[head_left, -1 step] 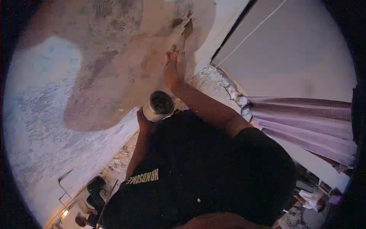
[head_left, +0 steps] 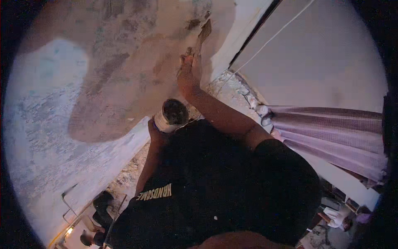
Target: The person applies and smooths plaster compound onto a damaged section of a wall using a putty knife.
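Note:
My right hand (head_left: 188,79) is raised against the wall, closed around a small trowel. The trowel's narrow blade (head_left: 205,30) points up and lies on or close to the brown plaster. In front of my chest, my left hand (head_left: 154,129) grips a pale round tub (head_left: 163,121) from its side. Dark grey mortar (head_left: 175,111) shows inside the tub, whose mouth is tilted toward the view. Around my right hand spreads a brown plaster patch (head_left: 153,70), with rough darker spots near the blade.
White-painted wall (head_left: 41,128) borders the plaster at left. A thin white cord (head_left: 269,39) crosses the pale surface at right, above a purple curtain (head_left: 327,128). Broken masonry (head_left: 244,89) lines the corner. People (head_left: 338,218) are at lower right and lower left, near a glowing lamp (head_left: 69,230).
The trowel's blade has turned slightly, showing more of its face. My right hand has shifted a little; my left hand and the tub stay nearly in place.

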